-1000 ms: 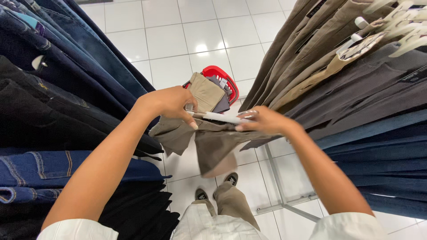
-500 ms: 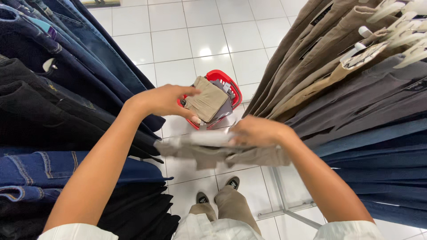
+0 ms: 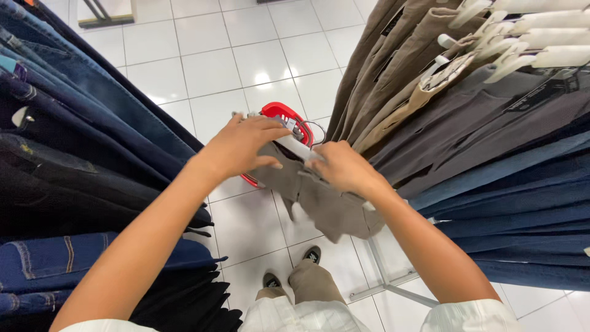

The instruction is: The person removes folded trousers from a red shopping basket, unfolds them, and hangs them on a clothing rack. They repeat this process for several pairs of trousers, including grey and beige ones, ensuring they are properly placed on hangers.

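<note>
Both hands on taupe trousers (image 3: 319,203): left hand (image 3: 246,147) flat on top, steadying hanger end; right hand (image 3: 341,167) gripping waistband. Garment held mid-aisle above red basket (image 3: 284,117), legs dangling free, beside rack of hanging trousers (image 3: 442,110).

Bright overhead light glares off floor tiles (image 3: 264,80).

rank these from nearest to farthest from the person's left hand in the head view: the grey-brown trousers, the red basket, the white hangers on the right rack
1. Grey-brown trousers: right under the left hand, which grips their top edge.
2. Red basket: on the floor just beyond the fingertips, partly hidden by the trousers.
3. White hangers: far off at the upper right, atop the right rack.
</note>
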